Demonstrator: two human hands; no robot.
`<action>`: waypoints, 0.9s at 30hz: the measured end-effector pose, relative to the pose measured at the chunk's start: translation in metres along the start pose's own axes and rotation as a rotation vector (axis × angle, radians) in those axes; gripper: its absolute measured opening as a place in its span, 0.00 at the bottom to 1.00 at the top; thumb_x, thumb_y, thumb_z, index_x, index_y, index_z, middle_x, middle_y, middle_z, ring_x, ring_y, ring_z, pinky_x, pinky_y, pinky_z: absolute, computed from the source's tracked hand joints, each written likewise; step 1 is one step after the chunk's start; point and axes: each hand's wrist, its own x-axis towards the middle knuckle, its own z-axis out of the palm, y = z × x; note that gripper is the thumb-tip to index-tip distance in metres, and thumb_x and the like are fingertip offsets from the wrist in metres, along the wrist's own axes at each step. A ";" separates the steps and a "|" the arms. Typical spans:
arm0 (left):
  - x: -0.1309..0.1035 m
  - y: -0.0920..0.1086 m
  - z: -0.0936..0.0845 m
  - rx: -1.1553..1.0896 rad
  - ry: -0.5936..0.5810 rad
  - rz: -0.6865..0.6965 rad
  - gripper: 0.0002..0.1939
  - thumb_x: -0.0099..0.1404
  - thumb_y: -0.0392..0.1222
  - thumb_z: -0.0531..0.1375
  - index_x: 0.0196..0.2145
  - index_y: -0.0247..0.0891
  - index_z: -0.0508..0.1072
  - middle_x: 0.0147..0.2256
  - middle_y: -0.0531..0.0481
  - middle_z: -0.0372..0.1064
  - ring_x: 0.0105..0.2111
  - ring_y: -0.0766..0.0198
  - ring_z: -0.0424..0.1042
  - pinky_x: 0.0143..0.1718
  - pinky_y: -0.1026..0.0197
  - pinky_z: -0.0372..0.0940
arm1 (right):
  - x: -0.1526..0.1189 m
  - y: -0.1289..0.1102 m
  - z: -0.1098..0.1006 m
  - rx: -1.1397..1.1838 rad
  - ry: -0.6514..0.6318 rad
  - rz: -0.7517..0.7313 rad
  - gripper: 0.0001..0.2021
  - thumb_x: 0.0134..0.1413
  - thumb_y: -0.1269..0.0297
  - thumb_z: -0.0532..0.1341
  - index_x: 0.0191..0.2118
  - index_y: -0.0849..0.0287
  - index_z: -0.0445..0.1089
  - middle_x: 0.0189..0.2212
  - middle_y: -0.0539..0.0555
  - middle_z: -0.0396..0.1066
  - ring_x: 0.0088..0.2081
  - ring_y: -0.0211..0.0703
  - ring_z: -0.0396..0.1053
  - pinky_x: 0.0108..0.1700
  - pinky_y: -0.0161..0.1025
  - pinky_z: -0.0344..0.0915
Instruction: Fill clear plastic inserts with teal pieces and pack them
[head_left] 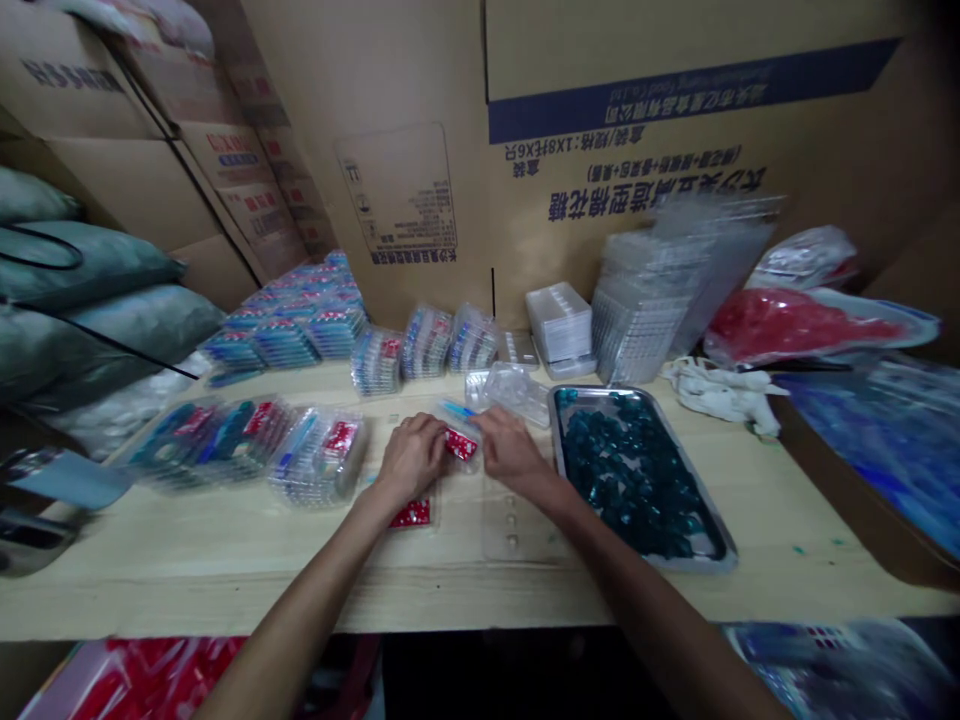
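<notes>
The tray lies right of the held pack

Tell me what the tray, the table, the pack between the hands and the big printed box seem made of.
Tray: likely metal, shiny; silvery rim with highlights.
Table: wood or a wood-look surface, smooth; pale with faint streaks.
Pack: probably clear plastic, glossy; red contents show through, though blurred.
Box: cardboard, matte; plain brown with printed lettering.

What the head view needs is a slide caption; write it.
Left hand and right hand holding a small clear pack showing red, beside a metal tray of dark teal pieces.
</notes>
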 end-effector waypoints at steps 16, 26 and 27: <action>0.025 0.010 0.016 0.102 -0.061 -0.346 0.27 0.66 0.47 0.52 0.60 0.33 0.65 0.58 0.29 0.60 0.55 0.36 0.64 0.49 0.40 0.64 | -0.149 0.122 -0.122 -0.359 -0.001 0.456 0.20 0.58 0.73 0.54 0.56 0.64 0.68 0.48 0.62 0.70 0.47 0.49 0.68 0.52 0.42 0.63; -0.081 0.136 0.055 -0.312 -0.070 0.033 0.19 0.68 0.45 0.56 0.54 0.42 0.73 0.62 0.41 0.64 0.62 0.44 0.60 0.61 0.41 0.55 | -0.123 0.091 -0.088 -0.485 -0.194 0.501 0.11 0.60 0.72 0.53 0.46 0.64 0.68 0.39 0.66 0.73 0.45 0.59 0.69 0.46 0.50 0.55; -0.084 0.132 0.056 -0.324 -0.062 0.010 0.18 0.68 0.44 0.56 0.54 0.42 0.74 0.61 0.41 0.64 0.62 0.44 0.61 0.62 0.41 0.55 | -0.122 0.093 -0.087 -0.459 -0.172 0.508 0.11 0.61 0.71 0.53 0.46 0.63 0.68 0.39 0.65 0.74 0.44 0.58 0.69 0.46 0.50 0.55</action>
